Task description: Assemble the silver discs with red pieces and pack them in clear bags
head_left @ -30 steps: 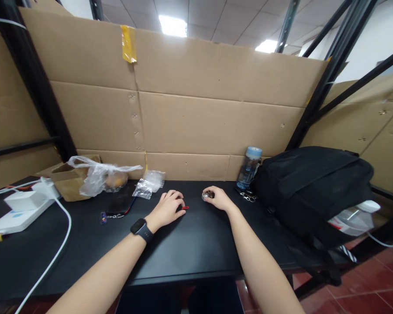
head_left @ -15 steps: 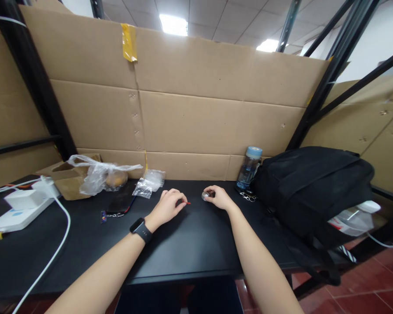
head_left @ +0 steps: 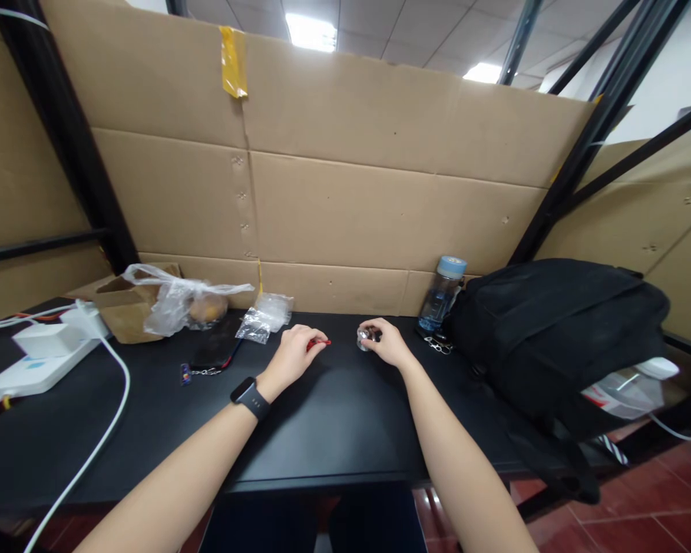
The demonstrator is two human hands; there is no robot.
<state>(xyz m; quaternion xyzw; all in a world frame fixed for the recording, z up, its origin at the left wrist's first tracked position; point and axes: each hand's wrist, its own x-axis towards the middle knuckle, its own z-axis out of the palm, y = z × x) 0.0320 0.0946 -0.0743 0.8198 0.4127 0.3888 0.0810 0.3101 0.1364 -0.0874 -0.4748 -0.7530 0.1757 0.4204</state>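
My left hand [head_left: 295, 348], with a dark smartwatch [head_left: 249, 397] on its wrist, is closed over the black table. Between its thumb and fingers a small red object [head_left: 319, 343] pokes out; most of it is hidden, so its kind cannot be told. To the right, my right hand [head_left: 387, 343] grips a small shiny, round, silvery or clear object [head_left: 362, 338] between thumb and fingers, low over the tabletop. A short gap separates the two hands, and the objects do not touch.
On the left are a white power strip [head_left: 43, 369] with a cable, a paper bag [head_left: 123, 311], a tied plastic bag [head_left: 176, 303], a phone [head_left: 216, 352] and clear packets [head_left: 265, 315]. A water bottle [head_left: 441, 296] and black backpack [head_left: 558, 330] stand right. Cardboard [head_left: 334, 207] walls the back.
The red object shows a little more in my left hand. The round object appears slightly turned in my right fingers. My view has shifted slightly; both hands stay nearly in place.
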